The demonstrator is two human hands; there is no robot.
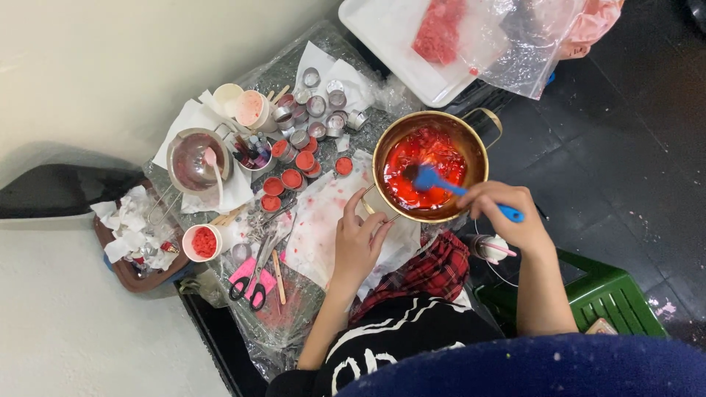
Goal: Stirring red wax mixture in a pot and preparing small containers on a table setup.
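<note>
Stirring red wax in a brass-coloured pot (471,140) with a blue spatula (434,180), right hand (507,217) clamped around the spatula's handle near the pot's right rim, blade sunk in the melt. Steadying the pot from the near side, left hand (360,239) curled shut on its straight handle (379,209), fingers closed around it. Showing lumps among the liquid, so judging the melting only partly finished. Standing to the left on the plastic-covered table (279,331): several small round tins already filled with red (290,179), others beyond them looking empty and silver (316,106). Waiting nearby, a white cup of red pieces (204,242), a second metal pot with a pink spoon (193,158), black-handled scissors (246,290), and a white tray with a bag of red chunks (440,33) at the top.
</note>
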